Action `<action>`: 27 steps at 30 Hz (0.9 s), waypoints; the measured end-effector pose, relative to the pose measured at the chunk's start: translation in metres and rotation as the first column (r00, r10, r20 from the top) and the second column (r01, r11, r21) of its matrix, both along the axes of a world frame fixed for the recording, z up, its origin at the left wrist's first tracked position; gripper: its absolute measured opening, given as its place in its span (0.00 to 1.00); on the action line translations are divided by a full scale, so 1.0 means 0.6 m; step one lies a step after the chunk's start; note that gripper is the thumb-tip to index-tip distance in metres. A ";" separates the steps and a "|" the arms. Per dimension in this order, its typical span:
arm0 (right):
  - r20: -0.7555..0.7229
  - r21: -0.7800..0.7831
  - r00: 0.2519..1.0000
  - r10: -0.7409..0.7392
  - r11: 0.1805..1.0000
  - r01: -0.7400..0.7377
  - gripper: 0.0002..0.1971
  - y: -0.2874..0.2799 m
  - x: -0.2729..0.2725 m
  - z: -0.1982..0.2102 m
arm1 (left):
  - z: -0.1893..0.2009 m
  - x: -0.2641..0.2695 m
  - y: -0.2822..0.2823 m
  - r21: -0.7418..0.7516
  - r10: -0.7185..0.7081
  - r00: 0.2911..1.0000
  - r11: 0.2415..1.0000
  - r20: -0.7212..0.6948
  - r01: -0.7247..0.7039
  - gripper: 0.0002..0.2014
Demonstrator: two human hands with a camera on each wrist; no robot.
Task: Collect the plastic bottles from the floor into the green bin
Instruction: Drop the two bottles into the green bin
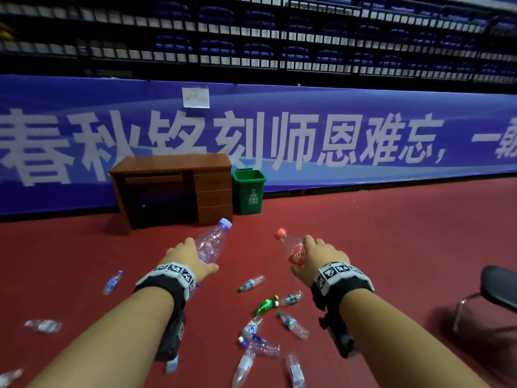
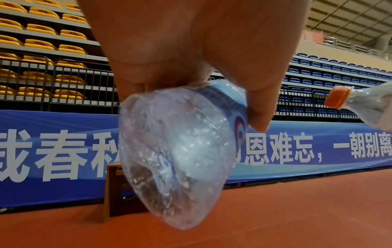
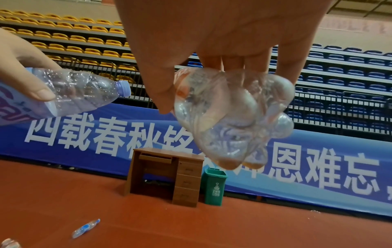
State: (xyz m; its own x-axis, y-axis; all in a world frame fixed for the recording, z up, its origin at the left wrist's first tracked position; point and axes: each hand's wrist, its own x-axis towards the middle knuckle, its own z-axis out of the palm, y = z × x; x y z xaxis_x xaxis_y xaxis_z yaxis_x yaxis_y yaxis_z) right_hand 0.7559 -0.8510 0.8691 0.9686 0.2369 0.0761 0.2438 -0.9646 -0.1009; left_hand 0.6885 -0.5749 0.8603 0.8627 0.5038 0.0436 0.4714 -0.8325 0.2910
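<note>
My left hand (image 1: 190, 259) grips a clear crumpled bottle with a pale purple cap (image 1: 212, 242), its neck aimed forward; the left wrist view shows its base (image 2: 178, 151) below my fingers. My right hand (image 1: 316, 256) holds a clear bottle with a red label and orange cap (image 1: 291, 247), whose lobed base (image 3: 231, 117) fills the right wrist view. The green bin (image 1: 248, 191) stands open against the blue banner, right of a wooden desk, a few steps ahead. Several more plastic bottles (image 1: 265, 326) lie scattered on the red floor below my arms.
The wooden desk (image 1: 173, 186) with drawers stands left of the bin (image 3: 214, 188). A blue banner wall (image 1: 363, 141) and railed seating run behind. A dark chair (image 1: 498, 292) is at the right edge. One small bottle (image 1: 112, 282) lies left on the floor.
</note>
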 end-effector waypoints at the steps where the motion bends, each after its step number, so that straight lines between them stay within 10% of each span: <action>1: 0.008 -0.001 1.000 0.004 1.000 -0.004 0.31 0.015 0.034 0.004 | 0.000 0.035 0.014 -0.001 -0.004 1.000 1.000 0.006 0.004 0.40; 19: -0.038 -0.015 0.999 0.004 1.000 -0.005 0.32 0.240 0.637 -0.005 | -0.037 0.647 0.212 -0.005 -0.082 0.994 0.997 -0.066 0.082 0.40; 27: -0.026 0.079 0.994 0.107 0.991 -0.105 0.27 0.421 0.895 0.024 | 0.014 0.809 0.377 -0.044 0.136 0.991 0.990 0.017 -0.135 0.38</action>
State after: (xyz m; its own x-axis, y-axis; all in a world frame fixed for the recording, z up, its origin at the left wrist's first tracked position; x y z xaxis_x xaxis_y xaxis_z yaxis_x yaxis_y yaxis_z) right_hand 1.2929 -0.5983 0.8836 0.9404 0.3329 0.0690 0.3400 -0.9224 -0.1835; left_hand 1.1740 -0.3485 0.8687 0.7854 0.6179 0.0357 0.5731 -0.7478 0.3352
